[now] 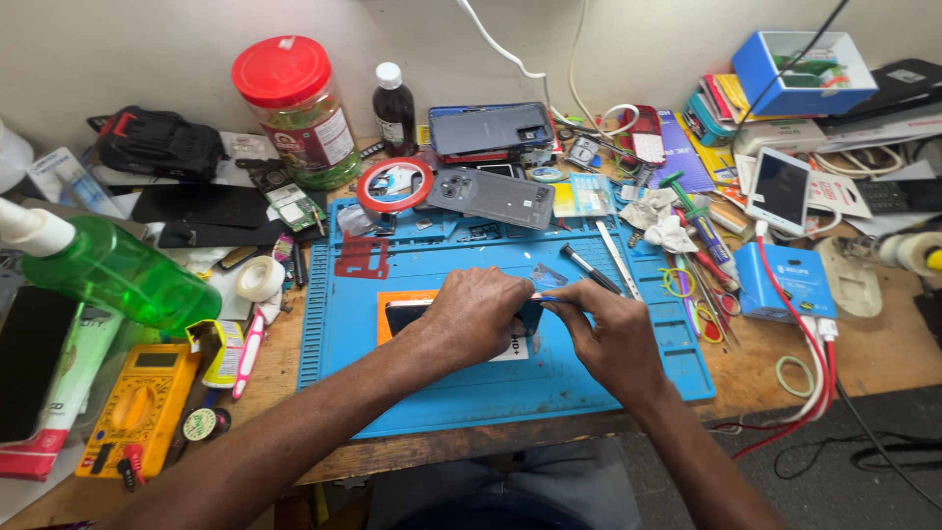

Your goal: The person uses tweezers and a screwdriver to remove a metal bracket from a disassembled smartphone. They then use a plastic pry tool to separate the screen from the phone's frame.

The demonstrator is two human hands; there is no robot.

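A dark phone (404, 316) lies flat on an orange pad (392, 300) in the middle of a blue work mat (343, 353). My left hand (476, 316) presses down on the phone and covers most of it. My right hand (610, 334) pinches a thin blue tool (546, 298) against the phone's right end, touching the left hand's fingers. The point of contact is hidden by my fingers.
A green spray bottle (118, 275), yellow multimeter (142, 402) and tape roll (260, 279) sit left. Behind the mat stand a red-lidded jar (299, 113), dark bottle (394, 108) and phone back covers (491, 196). Tools (697, 265), a white phone (781, 191) and a blue box (797, 280) crowd the right.
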